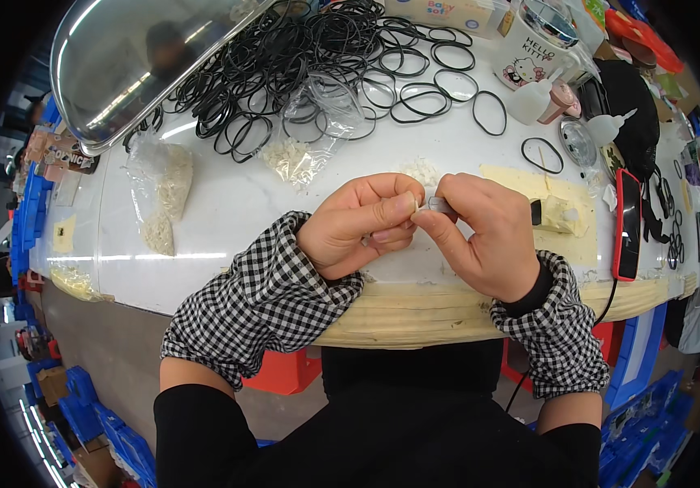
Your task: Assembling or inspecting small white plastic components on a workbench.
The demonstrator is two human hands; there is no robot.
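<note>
My left hand (pixel 362 224) is closed in a pinch on a tiny whitish piece, mostly hidden between thumb and forefinger. Fingertip to fingertip with it, my right hand (pixel 484 236) grips a small grey metal tool (pixel 441 206), flat and blade-like; its exact kind does not show. Just beyond the hands lies a little heap of pale bits (pixel 421 171). A clear plastic bag (pixel 305 154) with more pale bits spilling at its mouth lies farther off. Left of it sits a fuller clear bag (pixel 167 191) of similar pieces.
Many black rubber rings (pixel 285 73) pile up at the back, beside a shiny metal tray (pixel 147 61). To the right are a white mug (pixel 529 57), white squeeze bottles (pixel 533 102), yellow paper (pixel 586 244) and a red-cased phone (pixel 628 228). The worn wooden edge (pixel 415 313) runs below my wrists.
</note>
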